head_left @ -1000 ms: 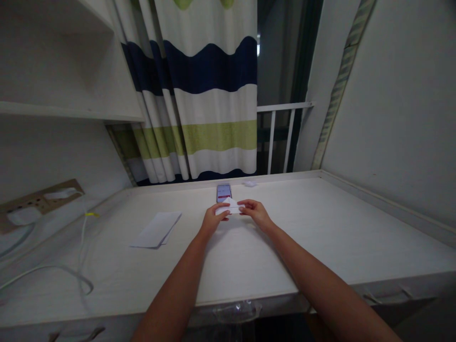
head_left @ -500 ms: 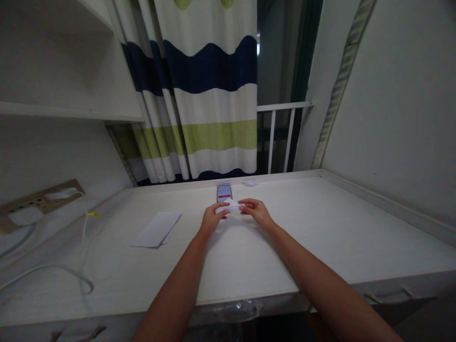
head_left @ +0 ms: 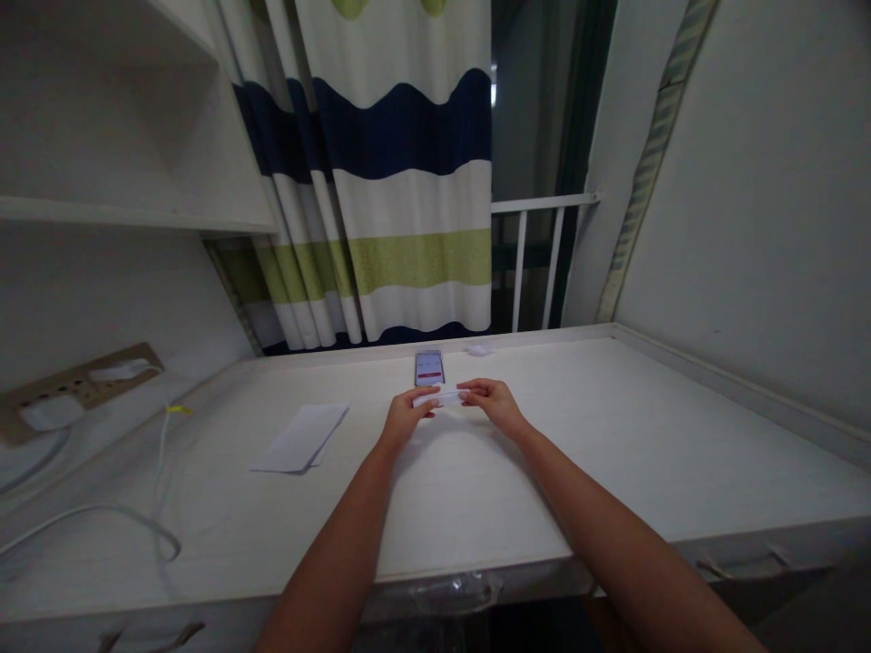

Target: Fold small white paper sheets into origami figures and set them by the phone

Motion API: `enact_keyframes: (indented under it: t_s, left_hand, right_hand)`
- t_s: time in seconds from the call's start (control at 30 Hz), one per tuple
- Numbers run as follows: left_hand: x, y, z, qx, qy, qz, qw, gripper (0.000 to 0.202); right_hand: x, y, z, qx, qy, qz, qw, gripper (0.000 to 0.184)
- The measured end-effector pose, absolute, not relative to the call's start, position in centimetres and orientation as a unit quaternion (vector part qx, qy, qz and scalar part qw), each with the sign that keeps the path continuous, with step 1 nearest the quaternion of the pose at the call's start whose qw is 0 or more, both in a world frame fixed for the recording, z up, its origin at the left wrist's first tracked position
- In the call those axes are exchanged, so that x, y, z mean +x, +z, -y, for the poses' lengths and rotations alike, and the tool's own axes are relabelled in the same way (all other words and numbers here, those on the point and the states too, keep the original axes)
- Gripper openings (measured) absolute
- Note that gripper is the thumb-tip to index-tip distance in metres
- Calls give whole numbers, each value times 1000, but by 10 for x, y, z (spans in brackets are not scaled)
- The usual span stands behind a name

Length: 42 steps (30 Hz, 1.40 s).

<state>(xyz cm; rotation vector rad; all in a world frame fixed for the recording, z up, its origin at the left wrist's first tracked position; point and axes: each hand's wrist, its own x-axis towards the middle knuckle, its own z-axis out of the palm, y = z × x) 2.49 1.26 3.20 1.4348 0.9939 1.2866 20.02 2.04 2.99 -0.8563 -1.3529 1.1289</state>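
1. So the peak on the folded white paper can't be seen anymore. Just a narrow strip is shown, so probably it's been folded down or tilted; which one can't be told.
2. The paper's held over the desk, just near of the smartphone, its left end pinched by the left hand, its right end by the right hand.
3. Compared with earlier, more phone screen's been uncovered; the loose sheets at left haven't been touched.

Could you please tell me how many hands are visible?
2: the left hand grips the white paper at its left, the right hand at its right.
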Motion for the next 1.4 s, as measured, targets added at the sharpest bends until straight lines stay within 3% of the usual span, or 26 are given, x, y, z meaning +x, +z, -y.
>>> enact_keyframes:
  t_s: [0.33,0.83,1.03,1.4]
  left_hand:
    - [23,32,-14,595,503,-412,472,34]
    - [22,33,-12,589,482,-435,482,35]
    - [20,32,-12,588,462,-460,479,32]
    - [19,30,-14,638,441,-434,459,37]
  right_hand:
    - [201,29,-22,-368,451,586,564,27]
    - [206,32,-20,-382,254,683,568,18]
    - [204,28,-19,-376,265,701,545,18]
    - [203,27,-23,-389,393,633,542,26]
